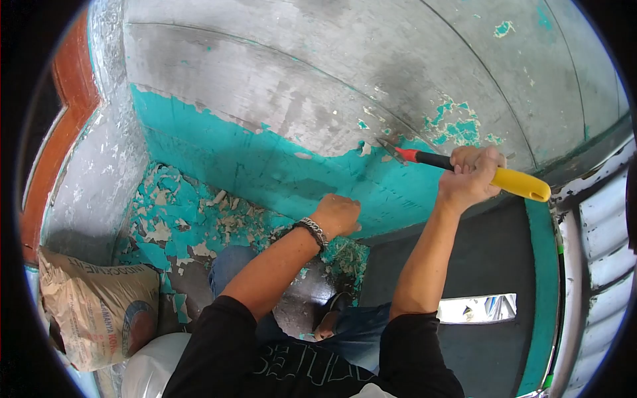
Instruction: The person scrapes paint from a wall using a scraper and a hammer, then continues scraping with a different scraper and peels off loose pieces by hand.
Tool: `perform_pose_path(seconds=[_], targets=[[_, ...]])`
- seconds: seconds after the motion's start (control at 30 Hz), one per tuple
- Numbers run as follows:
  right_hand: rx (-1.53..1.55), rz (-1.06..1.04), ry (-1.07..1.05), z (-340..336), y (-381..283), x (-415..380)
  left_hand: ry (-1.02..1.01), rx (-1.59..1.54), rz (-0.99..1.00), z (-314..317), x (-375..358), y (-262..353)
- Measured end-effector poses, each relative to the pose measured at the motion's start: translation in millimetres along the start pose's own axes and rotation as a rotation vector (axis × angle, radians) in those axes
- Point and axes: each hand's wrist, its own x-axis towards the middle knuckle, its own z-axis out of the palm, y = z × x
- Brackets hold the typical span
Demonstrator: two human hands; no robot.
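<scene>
My right hand [472, 174] is wrapped around the handle of a scraper [432, 160], which is yellow, black and red. Its metal blade rests at the wall [292, 86], along the ragged edge where turquoise paint [239, 154] meets bare grey surface. Lower and to the left, my left hand [336, 215] is closed in a fist in front of the painted strip, with a chain bracelet on the wrist. Nothing sticks out of its curled fingers. A patch of flaking turquoise paint [458, 123] lies just above the scraper.
Peeled paint flakes [179, 212] cover the floor along the wall. A brown paper cement sack [99, 308] stands at left beside a whitish plastic bag [156, 368]. At right are a dark panel with a turquoise edge [541, 285] and corrugated metal [604, 225]. A reddish-brown frame [76, 66] borders the left.
</scene>
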Motion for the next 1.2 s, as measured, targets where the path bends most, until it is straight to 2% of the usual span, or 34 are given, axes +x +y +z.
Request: perform_pose_path(seconds=[0.1, 0.13, 0.27, 0.33, 0.43, 0.47, 0.53, 0.63, 0.77, 0.83, 0.87, 0.97, 1.0, 1.03, 1.1, 1.17, 1.2], targets=[[-0.055, 0.064, -0.081, 12, 0, -4, 0.028, 0.005, 0.016, 5, 2, -3], [-0.055, 0.005, -0.098, 13, -3, -5, 0.027, 0.005, 0.017, 8, 4, -4], [-0.031, 0.045, -0.061, 7, 15, -9, 0.03, 0.025, 0.022, 13, 3, -2], [-0.048, -0.01, -0.219, 13, 22, -16, 0.038, 0.038, 0.016, 7, 5, -2], [0.097, 0.025, -0.169, 14, 13, -12, 0.026, 0.028, 0.002, 13, 1, -3], [0.094, 0.027, -0.161, 15, 15, -19, 0.039, 0.017, 0.011, 15, 1, -3], [-0.14, 0.12, -0.208, 25, 25, -31, 0.072, 0.013, 0.019, 11, 4, -4], [-0.077, 0.034, -0.189, 20, 15, -29, 0.04, 0.007, 0.019, 11, 1, -1], [-0.019, 0.173, -0.16, 18, 33, -46, 0.022, 0.019, 0.034, 13, 2, 2], [0.009, -0.006, -0.304, 14, 32, -45, 0.031, 0.02, 0.04, 16, 5, 0], [0.037, -0.06, -0.294, 12, 29, -42, 0.002, 0.016, 0.027, 14, 5, 3], [-0.143, -0.055, -0.3, 19, 40, -45, -0.033, 0.016, 0.031, 17, 3, 5], [-0.135, 0.149, -0.256, 22, 32, -52, -0.019, 0.02, 0.041, 14, 5, 4], [-0.126, 0.139, -0.263, 24, 27, -47, -0.005, 0.024, 0.037, 12, 7, 2], [-0.076, -0.204, -0.296, 16, 17, -31, 0.022, -0.022, 0.051, 10, 2, 3], [-0.028, -0.209, -0.351, 13, 7, -15, 0.039, -0.028, 0.062, 15, 4, 0], [0.003, -0.122, -0.389, 14, 4, -10, 0.062, -0.028, 0.08, 16, 5, 0]])
